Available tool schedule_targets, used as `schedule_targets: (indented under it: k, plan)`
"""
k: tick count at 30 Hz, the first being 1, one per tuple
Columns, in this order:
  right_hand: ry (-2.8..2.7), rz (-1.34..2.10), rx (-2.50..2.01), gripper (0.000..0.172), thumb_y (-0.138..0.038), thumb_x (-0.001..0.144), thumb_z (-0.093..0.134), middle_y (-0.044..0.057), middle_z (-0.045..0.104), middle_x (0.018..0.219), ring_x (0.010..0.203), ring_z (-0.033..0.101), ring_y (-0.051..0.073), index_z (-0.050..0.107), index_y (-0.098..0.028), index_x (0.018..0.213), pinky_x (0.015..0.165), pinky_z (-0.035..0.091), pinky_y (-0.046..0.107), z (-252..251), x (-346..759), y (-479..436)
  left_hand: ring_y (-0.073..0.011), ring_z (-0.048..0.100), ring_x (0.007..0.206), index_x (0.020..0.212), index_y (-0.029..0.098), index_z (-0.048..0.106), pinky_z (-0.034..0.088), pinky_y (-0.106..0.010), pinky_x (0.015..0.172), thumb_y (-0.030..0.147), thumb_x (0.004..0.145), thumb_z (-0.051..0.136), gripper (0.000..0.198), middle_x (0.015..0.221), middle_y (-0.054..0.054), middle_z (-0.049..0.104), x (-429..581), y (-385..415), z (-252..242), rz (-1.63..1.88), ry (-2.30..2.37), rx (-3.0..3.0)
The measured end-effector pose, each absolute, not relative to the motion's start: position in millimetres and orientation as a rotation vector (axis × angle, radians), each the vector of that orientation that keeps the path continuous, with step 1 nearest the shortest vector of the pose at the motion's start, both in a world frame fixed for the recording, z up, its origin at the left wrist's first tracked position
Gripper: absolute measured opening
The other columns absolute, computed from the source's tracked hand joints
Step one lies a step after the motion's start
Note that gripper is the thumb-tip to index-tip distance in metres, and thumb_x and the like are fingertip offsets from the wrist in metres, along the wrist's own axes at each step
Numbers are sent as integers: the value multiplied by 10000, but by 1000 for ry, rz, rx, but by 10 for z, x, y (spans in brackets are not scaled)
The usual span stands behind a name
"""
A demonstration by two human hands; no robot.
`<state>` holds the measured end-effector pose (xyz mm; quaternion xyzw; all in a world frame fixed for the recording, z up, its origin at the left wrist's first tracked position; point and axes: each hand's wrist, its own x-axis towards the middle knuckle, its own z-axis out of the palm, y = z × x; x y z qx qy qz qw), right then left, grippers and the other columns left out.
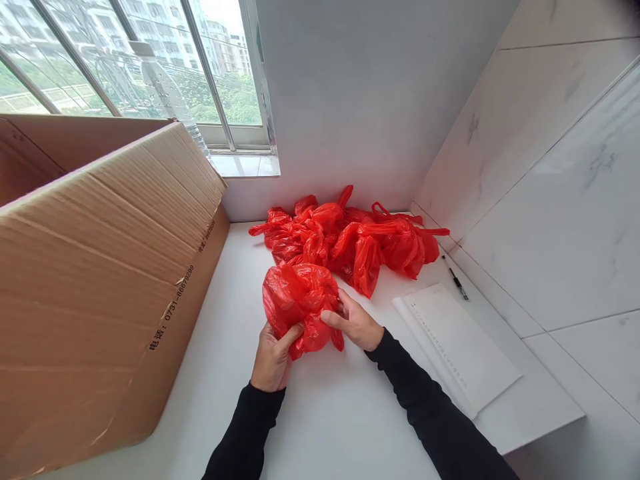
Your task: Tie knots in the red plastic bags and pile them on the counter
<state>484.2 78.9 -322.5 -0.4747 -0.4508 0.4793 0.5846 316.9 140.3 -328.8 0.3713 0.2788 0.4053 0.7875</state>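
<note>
A white counter (320, 413) runs into the corner of a bright room, with a plain wall at the far end and a tiled wall (550, 167) along the right. Near the middle of the counter sits a crumpled red bag (300, 300) of thin plastic, bunched into a loose ball and held just above the surface or resting on it; I cannot tell which. The left hand (273, 360) grips it from below on the near left side, thumb pressed into the folds. The right hand (356, 323) pinches its right edge, fingers closed on the film. Both arms wear black sleeves (425, 407).

The bag looks very light, soft and rather slippery. It would crush to nothing under a squeeze and could tear if pulled hard, so a gathered fold or a handle loop looks like the surest place to take hold.

Just beyond it, against the far wall, lies a heap of red bags (350, 240) of the same kind, knotted and tangled, their handles sticking out. To the right of the hands lie some sheets of paper (465, 347), and beyond them a pen (456, 279) rests close to the tiled wall. A big cardboard box (100, 280) with printed digits on its side fills the left of the counter. Behind the box a window (150, 60) shows trees and buildings, and a clear bottle (167, 93) stands in front of the glass
</note>
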Motion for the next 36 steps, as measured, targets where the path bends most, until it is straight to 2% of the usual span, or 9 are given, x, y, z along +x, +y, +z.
schedule_targets:
  k: [2,6,10,14,18,21,26,32,36]
  plan:
    - [-1082,1080,-1146,632,-388,772,779,74,687,1174,1066,658,247,529,-246,1335,993,503,433,-3223,4821,791,-258,715,842,1005,160,676,574,-348,745,240,633,853,420,951,-76,759,3175,1393,-3290,848,594,825]
    - [-1037,968,-1155,550,-336,766,776,71,701,1129,1043,667,250,583,-219,1268,1007,493,435,-3251,4829,812,-278,700,941,1023,159,681,562,-360,809,233,658,835,403,1014,-90,753,3207,1365,-3333,880,582,914]
    - [-1033,954,-1108,500,-357,821,724,80,668,1226,1138,632,249,572,-209,1273,1048,468,417,-3226,4837,808,-272,694,970,1054,163,682,546,-378,879,280,720,808,376,1042,-91,751,3218,1381,-3397,890,595,981]
    - [-1064,971,-1090,632,-359,803,750,82,630,1295,1219,589,252,485,-226,1361,1064,462,413,-3194,4810,797,-276,698,957,1081,158,680,556,-387,865,319,738,800,397,1047,-102,752,3201,1407,-3434,880,624,1020]
    - [-1060,883,-1140,605,-365,793,760,82,664,1206,1211,588,263,523,-210,1328,1078,446,425,-3179,4803,797,-285,702,945,1065,152,686,565,-371,821,328,717,811,409,1038,-109,754,3212,1401,-3432,901,638,1003]
    - [-1077,923,-1132,537,-399,857,686,87,629,1268,1220,577,256,516,-223,1335,1087,435,426,-3148,4811,780,-286,702,948,1049,158,681,558,-369,829,310,698,823,408,1014,-95,758,3213,1400,-3396,914,654,953]
    - [-1178,1095,-1146,637,-377,798,755,74,643,1222,1190,591,259,467,-254,1352,1052,461,454,-3153,4813,759,-298,689,977,1096,168,661,553,-396,840,299,695,814,449,1040,-85,747,3175,1395,-3281,874,643,827]
    - [-1105,932,-1223,524,-387,823,724,86,642,1199,1124,614,239,527,-228,1282,1039,458,431,-3216,4835,788,-311,652,1056,1167,185,632,533,-401,881,244,650,829,556,1128,-99,717,3198,1362,-3298,801,555,990]
    - [-1172,1034,-1203,660,-377,784,770,92,588,1324,1201,568,245,460,-246,1352,1032,465,423,-3212,4822,775,-302,681,963,1098,187,652,537,-411,848,234,648,820,483,1065,-84,733,3202,1374,-3329,840,599,1022]
